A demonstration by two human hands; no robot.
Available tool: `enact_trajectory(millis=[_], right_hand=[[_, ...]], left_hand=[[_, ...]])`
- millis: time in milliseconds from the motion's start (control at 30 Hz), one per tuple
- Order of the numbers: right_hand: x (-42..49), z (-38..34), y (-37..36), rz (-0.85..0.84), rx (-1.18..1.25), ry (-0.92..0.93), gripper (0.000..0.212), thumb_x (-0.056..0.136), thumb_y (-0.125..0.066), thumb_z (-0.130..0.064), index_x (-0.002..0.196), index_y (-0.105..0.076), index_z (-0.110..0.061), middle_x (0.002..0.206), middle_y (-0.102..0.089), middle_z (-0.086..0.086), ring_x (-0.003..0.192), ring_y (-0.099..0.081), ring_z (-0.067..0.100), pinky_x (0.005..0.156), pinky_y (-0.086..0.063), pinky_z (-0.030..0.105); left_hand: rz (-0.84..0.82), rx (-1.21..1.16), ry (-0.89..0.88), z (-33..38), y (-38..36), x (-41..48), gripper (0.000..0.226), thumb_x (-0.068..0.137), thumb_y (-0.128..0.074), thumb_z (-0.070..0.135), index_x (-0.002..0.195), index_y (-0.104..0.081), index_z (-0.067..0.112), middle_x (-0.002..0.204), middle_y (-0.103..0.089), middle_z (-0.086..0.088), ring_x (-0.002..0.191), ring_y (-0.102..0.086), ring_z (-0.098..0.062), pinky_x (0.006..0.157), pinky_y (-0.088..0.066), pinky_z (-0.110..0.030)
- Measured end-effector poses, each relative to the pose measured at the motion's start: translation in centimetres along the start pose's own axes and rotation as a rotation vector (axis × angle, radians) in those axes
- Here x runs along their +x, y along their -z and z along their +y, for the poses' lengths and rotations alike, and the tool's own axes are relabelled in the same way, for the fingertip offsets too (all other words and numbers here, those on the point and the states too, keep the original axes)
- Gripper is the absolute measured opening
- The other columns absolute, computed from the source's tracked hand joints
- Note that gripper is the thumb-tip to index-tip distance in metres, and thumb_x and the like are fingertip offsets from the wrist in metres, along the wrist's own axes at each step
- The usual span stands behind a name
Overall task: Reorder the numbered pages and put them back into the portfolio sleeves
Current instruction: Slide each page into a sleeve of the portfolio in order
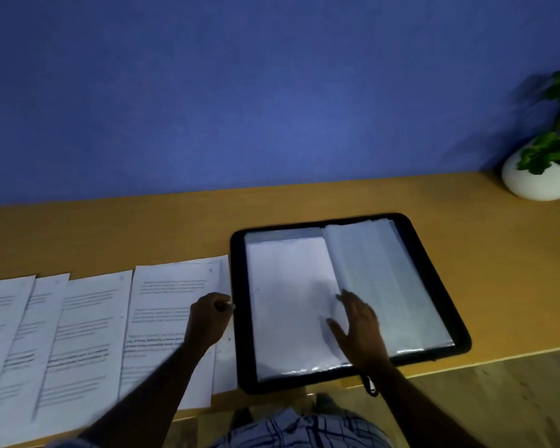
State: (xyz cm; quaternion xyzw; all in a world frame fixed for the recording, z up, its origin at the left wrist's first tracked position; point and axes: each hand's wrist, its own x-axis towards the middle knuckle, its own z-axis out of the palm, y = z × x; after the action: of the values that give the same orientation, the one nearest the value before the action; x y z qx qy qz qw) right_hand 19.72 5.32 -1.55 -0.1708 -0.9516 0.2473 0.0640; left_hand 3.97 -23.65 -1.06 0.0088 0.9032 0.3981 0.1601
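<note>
Pinching the right edge of a printed page (168, 305) with the curled left hand (209, 321), close to the table's (143, 234) front edge; pressing flat with the spread right hand (361, 324) on the clear sleeves (385, 279) beside the spine of the open black portfolio (434, 286), just right of that page; alongside more overlapping pages (78, 334) fanned leftward along the front edge; well apart from a white plant pot (537, 185) at the far right corner, against a blue wall (240, 92).

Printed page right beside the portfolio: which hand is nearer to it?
Left. The left hand sits on that page at its right edge; the right hand lies flat on the open portfolio, apart from it.
</note>
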Motion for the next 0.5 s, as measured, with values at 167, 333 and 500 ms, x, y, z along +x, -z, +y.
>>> enact_trajectory(millis=[167, 333, 500], right_hand=[[0.1, -4.3, -3.4, -0.179, -0.036, 0.094, 0.074, 0.089, -0.038, -0.068, 0.141, -0.052, -0.018, 0.155, -0.039, 0.003, 0.144, -0.035, 0.021, 0.117, -0.03, 0.044], [2.2, -7.5, -5.0, -0.301, -0.049, 0.19, 0.092, 0.086, -0.011, -0.08, 0.148, -0.042, -0.021, 0.161, -0.027, 0.0, 0.15, -0.018, 0.017, 0.122, -0.014, 0.039], [3.4, -12.5, -7.7, -0.413, 0.006, 0.379, 0.093, 0.086, -0.015, -0.08, 0.148, -0.041, -0.016, 0.159, -0.029, 0.002, 0.15, -0.022, 0.021, 0.121, -0.014, 0.039]], left_hand=[[0.05, 0.039, -0.077, -2.2, 2.8, -0.9, 0.021, 0.088, -0.073, 0.019, 0.108, -0.072, 0.012, 0.099, -0.073, -0.001, 0.085, -0.069, -0.018, 0.078, -0.053, -0.027], [0.163, 0.097, -0.11, -4.7, 6.1, -3.2, 0.02, 0.086, -0.074, 0.016, 0.105, -0.072, 0.013, 0.097, -0.072, -0.001, 0.081, -0.067, -0.012, 0.075, -0.056, -0.027], [0.295, 0.181, -0.06, -8.2, 10.0, -6.0, 0.025, 0.085, -0.075, 0.017, 0.109, -0.071, 0.012, 0.103, -0.069, -0.004, 0.088, -0.066, -0.016, 0.078, -0.054, -0.029]])
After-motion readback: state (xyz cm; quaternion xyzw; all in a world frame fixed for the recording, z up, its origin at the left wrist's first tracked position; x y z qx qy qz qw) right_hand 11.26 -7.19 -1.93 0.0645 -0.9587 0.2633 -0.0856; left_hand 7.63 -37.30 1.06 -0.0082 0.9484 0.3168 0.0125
